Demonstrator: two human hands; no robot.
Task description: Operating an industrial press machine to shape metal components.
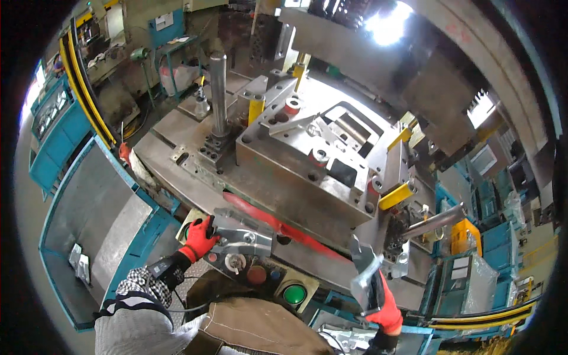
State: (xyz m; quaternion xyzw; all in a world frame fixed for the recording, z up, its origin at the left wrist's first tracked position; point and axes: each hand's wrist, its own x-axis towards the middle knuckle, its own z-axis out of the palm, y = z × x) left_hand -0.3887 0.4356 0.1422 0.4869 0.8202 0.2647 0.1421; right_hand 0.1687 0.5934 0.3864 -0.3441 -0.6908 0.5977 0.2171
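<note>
My left hand [201, 239], in a red and black glove, is closed around the left end of a grey stamped metal part [247, 241]. This part lies level, just over the control panel [280, 279] at the press's front edge. On the right, my right hand [388, 310], also gloved in red, grips a second bent metal part [367, 277] by its lower end. That part stands upright beside the die's front right corner, and its shiny surface partly hides the shape. Ahead of both hands is the steel die [296, 168], with a formed metal piece [316, 127] on top.
Steel guide posts [219, 94] rise from the press bed. The upper press block [355, 53] overhangs the die. A red bar [284, 228] crosses the front. Left stands a blue-framed bin [112, 236] with a few metal parts; more parts [343, 337] lie below my right hand.
</note>
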